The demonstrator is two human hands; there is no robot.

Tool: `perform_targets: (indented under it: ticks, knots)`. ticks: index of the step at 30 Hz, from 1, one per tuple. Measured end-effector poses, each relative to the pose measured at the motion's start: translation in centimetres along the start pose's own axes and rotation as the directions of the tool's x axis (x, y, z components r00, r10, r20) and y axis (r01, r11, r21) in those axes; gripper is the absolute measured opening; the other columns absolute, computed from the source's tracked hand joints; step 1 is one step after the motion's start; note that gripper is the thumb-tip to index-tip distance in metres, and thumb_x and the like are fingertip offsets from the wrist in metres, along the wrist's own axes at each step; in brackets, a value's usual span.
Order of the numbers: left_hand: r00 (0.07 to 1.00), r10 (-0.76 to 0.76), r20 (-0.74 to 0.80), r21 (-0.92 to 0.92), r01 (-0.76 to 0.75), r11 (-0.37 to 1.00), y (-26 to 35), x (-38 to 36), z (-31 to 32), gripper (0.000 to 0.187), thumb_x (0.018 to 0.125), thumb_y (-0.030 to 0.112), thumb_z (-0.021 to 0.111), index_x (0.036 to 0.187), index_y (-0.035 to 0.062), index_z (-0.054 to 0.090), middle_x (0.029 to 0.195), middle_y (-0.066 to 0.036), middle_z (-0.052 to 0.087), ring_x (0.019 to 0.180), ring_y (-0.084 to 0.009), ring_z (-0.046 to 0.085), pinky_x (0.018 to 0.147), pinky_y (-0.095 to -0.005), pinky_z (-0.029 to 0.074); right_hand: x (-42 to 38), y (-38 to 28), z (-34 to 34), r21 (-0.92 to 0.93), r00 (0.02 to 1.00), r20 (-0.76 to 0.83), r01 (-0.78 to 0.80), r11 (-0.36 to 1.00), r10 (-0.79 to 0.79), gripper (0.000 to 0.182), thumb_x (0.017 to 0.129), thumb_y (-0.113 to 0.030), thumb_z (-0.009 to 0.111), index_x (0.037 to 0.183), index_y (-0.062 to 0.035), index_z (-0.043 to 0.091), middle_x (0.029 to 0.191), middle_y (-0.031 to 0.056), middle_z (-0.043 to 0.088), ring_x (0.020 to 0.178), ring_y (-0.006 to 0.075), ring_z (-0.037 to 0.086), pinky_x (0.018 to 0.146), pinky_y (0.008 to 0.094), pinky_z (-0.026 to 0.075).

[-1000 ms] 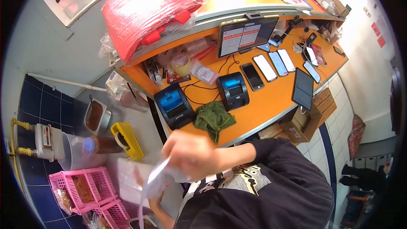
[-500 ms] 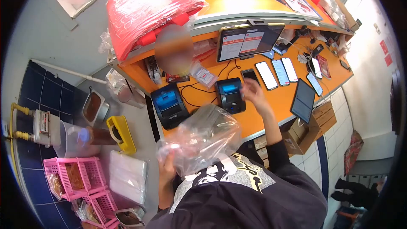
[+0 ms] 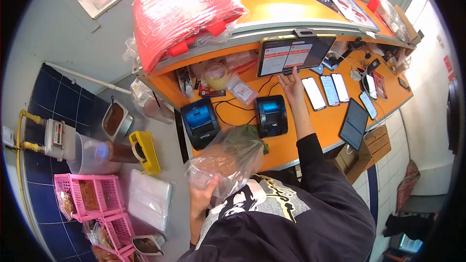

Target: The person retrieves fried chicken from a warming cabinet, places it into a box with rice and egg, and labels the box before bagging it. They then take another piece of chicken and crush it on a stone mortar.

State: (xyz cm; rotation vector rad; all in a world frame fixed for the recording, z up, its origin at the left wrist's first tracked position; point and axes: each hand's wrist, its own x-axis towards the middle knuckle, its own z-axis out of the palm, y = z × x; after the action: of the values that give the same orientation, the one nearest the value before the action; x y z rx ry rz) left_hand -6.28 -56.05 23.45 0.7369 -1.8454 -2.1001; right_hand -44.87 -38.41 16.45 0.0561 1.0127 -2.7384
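My left hand is closed on a clear plastic bag in front of my chest. Round, brownish contents and something green show through the film. My right hand reaches up to the lower edge of a mounted tablet, fingers spread, one fingertip at its screen. It holds nothing. Two black printers, the left one and the right one, stand on the orange desk beyond the bag.
Several phones, one of them, lie right of my right hand, near a dark tablet. Pink baskets, a yellow holder and a stack of clear bags are at the left. A red wrapped bundle sits above.
My right hand has moved up from beside the right printer to the mounted tablet. The bag has shifted lower, and its green contents now show. The whole view has shifted slightly.
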Motion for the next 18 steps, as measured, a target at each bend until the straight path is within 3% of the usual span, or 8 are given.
perform_targets:
  ticks: [6, 10, 12, 13, 14, 15, 17, 18]
  knots:
    - [0.986, -0.131, -0.100, -0.345, 0.089, 0.934, 1.4, 0.0, 0.4, 0.016, 0.086, 0.009, 0.054, 0.101, 0.0029, 0.053, 0.089, -0.009, 0.059, 0.084, -0.0208, 0.060, 0.072, -0.0340, 0.050, 1.1, 0.0, -0.1, -0.051, 1.000, -0.026, -0.017, 0.999, 0.016, 0.053, 0.086, -0.036, 0.059, 0.118, 0.0006, 0.041, 0.112, 0.0149, 0.048, 0.106, 0.0318, 0.051, 0.088, 0.0408, 0.048]
    - [0.979, -0.201, 0.044, -0.517, 0.195, 0.833, -0.1, -0.3, -1.4, 0.032, 0.090, 0.030, 0.044, 0.105, 0.0029, 0.052, 0.097, -0.013, 0.060, 0.091, -0.0270, 0.060, 0.079, -0.0402, 0.049, -1.3, -0.2, -0.1, 0.057, 0.987, -0.047, -0.149, 0.987, 0.152, 0.050, 0.085, -0.038, 0.059, 0.115, -0.0010, 0.044, 0.108, 0.0125, 0.051, 0.098, 0.0275, 0.054, 0.083, 0.0410, 0.048]
    - [0.973, -0.191, 0.129, -0.545, 0.230, 0.806, -0.1, -0.4, -1.1, 0.040, 0.090, 0.037, 0.041, 0.107, 0.0026, 0.052, 0.102, -0.015, 0.059, 0.093, -0.0283, 0.059, 0.081, -0.0422, 0.048, -6.3, 0.2, 1.3, -0.146, 0.989, 0.025, -0.141, 0.979, 0.146, 0.038, 0.086, -0.035, 0.058, 0.108, -0.0053, 0.049, 0.105, 0.0098, 0.054, 0.096, 0.0224, 0.056, 0.077, 0.0392, 0.048]
    - [0.969, -0.211, 0.128, -0.568, 0.246, 0.785, 0.4, -0.5, -0.7, 0.046, 0.090, 0.042, 0.040, 0.111, 0.0020, 0.050, 0.105, -0.016, 0.058, 0.096, -0.0288, 0.058, 0.083, -0.0426, 0.047, -10.1, 0.0, 3.2, -0.218, 0.984, 0.123, -0.104, 0.970, 0.133, 0.034, 0.084, -0.033, 0.061, 0.104, -0.0069, 0.053, 0.100, 0.0076, 0.056, 0.093, 0.0200, 0.056, 0.077, 0.0344, 0.048]
    - [0.963, -0.237, 0.131, -0.590, 0.267, 0.762, 0.6, -0.7, -0.2, 0.052, 0.089, 0.046, 0.039, 0.114, 0.0013, 0.049, 0.109, -0.016, 0.057, 0.099, -0.0293, 0.056, 0.084, -0.0430, 0.046, -11.7, 1.8, 2.3, -0.660, 0.877, 0.471, 0.281, 0.697, 0.092, 0.032, 0.082, -0.026, 0.062, 0.105, -0.0067, 0.052, 0.100, 0.0063, 0.056, 0.092, 0.0173, 0.055, 0.076, 0.0318, 0.047]
    - [0.953, -0.252, 0.169, -0.575, 0.303, 0.760, 0.4, -0.8, 0.1, 0.052, 0.089, 0.046, 0.039, 0.114, 0.0013, 0.049, 0.109, -0.016, 0.057, 0.099, -0.0293, 0.056, 0.084, -0.0430, 0.046, -16.3, 2.7, 4.0, -0.562, 0.831, 0.542, 0.249, 0.789, 0.124, 0.035, 0.081, -0.022, 0.063, 0.109, -0.0047, 0.051, 0.102, 0.0072, 0.054, 0.095, 0.0176, 0.054, 0.078, 0.0319, 0.046]
    - [0.953, -0.219, 0.209, -0.454, 0.293, 0.841, 0.2, -1.3, 0.4, 0.062, 0.088, 0.050, 0.039, 0.124, -0.0008, 0.043, 0.117, -0.017, 0.053, 0.107, -0.0288, 0.052, 0.090, -0.0413, 0.043, -24.3, 1.2, 9.0, -0.599, 0.658, 0.725, 0.455, 0.659, 0.206, 0.049, 0.075, -0.018, 0.071, 0.115, -0.0018, 0.048, 0.110, 0.0098, 0.052, 0.102, 0.0197, 0.053, 0.082, 0.0316, 0.048]
    - [0.945, -0.228, 0.234, -0.440, 0.312, 0.842, 0.2, -1.6, 0.8, 0.062, 0.088, 0.050, 0.039, 0.124, -0.0008, 0.043, 0.117, -0.017, 0.053, 0.107, -0.0288, 0.052, 0.090, -0.0413, 0.043, -26.7, 2.7, 9.0, -0.642, 0.701, 0.689, 0.471, 0.605, 0.186, 0.049, 0.073, -0.015, 0.072, 0.114, -0.0015, 0.048, 0.110, 0.0108, 0.052, 0.101, 0.0202, 0.054, 0.079, 0.0312, 0.049]
